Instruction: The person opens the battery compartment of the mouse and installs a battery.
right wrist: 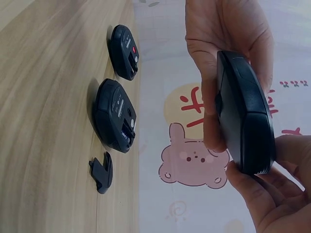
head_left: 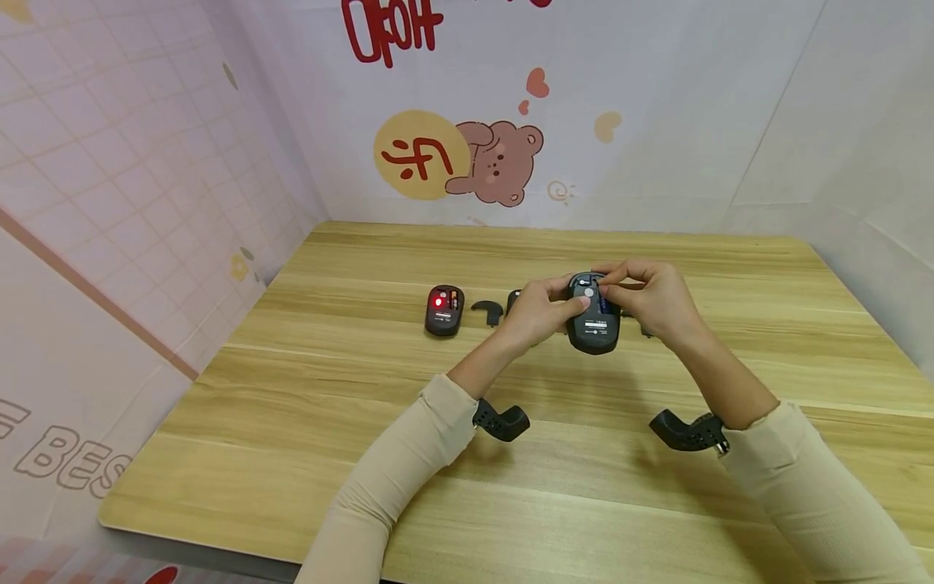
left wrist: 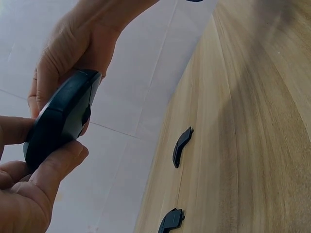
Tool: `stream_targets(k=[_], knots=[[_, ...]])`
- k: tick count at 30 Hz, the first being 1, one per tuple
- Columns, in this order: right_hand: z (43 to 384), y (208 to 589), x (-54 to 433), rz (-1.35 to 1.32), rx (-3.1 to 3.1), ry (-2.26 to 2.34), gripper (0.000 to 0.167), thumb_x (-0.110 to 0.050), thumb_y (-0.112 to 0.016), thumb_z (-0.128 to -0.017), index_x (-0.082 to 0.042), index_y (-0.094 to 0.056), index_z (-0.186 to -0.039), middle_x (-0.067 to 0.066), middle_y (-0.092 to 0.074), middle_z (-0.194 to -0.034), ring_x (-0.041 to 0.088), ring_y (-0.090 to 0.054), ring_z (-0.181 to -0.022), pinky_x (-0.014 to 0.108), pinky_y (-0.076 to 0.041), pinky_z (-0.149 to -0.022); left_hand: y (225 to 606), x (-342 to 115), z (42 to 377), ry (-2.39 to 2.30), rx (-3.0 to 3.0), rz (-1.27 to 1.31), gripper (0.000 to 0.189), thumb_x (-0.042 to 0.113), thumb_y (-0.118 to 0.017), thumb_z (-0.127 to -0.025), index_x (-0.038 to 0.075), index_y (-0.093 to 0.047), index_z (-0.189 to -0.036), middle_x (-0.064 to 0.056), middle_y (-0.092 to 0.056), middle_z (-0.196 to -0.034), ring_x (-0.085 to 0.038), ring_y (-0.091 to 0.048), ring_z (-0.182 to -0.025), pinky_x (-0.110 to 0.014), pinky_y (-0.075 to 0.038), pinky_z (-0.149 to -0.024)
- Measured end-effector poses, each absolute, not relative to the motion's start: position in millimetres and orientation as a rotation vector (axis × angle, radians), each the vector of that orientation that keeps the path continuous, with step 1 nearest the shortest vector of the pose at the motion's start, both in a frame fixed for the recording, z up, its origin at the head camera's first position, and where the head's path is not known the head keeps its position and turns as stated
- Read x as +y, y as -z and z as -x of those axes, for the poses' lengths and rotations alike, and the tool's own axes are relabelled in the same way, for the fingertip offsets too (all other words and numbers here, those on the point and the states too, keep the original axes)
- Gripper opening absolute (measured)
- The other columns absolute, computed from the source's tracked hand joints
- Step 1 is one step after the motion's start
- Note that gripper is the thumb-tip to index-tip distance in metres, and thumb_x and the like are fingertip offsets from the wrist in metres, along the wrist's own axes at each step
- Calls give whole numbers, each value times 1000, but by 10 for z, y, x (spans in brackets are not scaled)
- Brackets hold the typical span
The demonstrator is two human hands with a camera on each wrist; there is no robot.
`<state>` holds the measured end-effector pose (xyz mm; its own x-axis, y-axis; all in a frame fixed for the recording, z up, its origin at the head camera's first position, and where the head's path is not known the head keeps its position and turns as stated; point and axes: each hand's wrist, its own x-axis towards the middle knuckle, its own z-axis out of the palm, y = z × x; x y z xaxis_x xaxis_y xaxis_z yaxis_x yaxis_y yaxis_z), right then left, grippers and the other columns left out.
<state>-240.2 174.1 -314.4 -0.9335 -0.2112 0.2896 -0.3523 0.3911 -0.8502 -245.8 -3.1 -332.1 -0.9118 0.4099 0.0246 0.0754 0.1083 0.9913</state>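
Note:
A black computer mouse (head_left: 594, 328) is held up above the table, its underside with the battery slot facing the head camera. My left hand (head_left: 538, 312) grips its left side, the thumb lying across the underside. At the upper end of the slot, the thumb and forefinger of my right hand (head_left: 652, 298) come together on the mouse. A blue battery (head_left: 604, 305) shows inside the slot. From the right wrist view, right fingers (right wrist: 250, 191) sit on both sides of the mouse's lower end. Whether they also pinch a battery, I cannot tell.
Left on the wooden table (head_left: 350, 389), an upturned mouse (head_left: 443, 312) glows red, batteries in its slot. Another upturned mouse (right wrist: 115, 114) lies beside it, mostly behind my left hand in the head view. Loose black battery covers (head_left: 489, 311) (left wrist: 182, 147) lie nearby. A printed cloth (head_left: 657, 97) hangs behind.

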Motion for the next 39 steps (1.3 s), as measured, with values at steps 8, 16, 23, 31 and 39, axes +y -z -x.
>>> stream_targets(k=[8,16,23,31,39], knots=[[2395,3160,1756,-470,-2504,-1628,18,-5,-62,-88,12,-63,-94,23,-55,-122,37,-57,-102,23,-54,-68,3335,-22,2470,-1882,2122,-486,48,11,-57,-93,8,-43,-139,-19,-53,-124,-17,-66,-82,-25,-55,-68],[2379,3176,1808,-424,-2539,-1630,26,-12,-57,-93,6,-61,-111,21,-52,-126,36,-54,-109,20,-54,-69,3327,26,2497,-1851,2145,-455,50,13,-59,-92,9,-42,-139,-18,-54,-125,-16,-67,-77,-28,-56,-68],[2366,3177,1834,-375,-2539,-1614,33,-15,-54,-94,3,-56,-122,20,-49,-129,34,-53,-111,21,-54,-70,3353,96,2565,-1834,2172,-434,47,16,-60,-91,12,-48,-136,-15,-57,-122,-15,-66,-76,-27,-56,-66],[2337,3149,1863,-274,-2521,-1407,33,-19,-54,-95,-3,-58,-123,13,-54,-127,26,-52,-116,22,-48,-86,3453,200,2680,-1848,2172,-397,51,16,-61,-91,8,-44,-138,-15,-58,-120,-18,-67,-83,-28,-56,-68],[2304,3114,1875,-280,-2492,-1374,32,-20,-55,-95,-3,-59,-121,8,-55,-127,22,-53,-115,21,-48,-86,3586,320,2802,-1897,2215,-352,54,17,-64,-89,16,-44,-139,-15,-61,-113,-17,-66,-83,-29,-56,-68]])
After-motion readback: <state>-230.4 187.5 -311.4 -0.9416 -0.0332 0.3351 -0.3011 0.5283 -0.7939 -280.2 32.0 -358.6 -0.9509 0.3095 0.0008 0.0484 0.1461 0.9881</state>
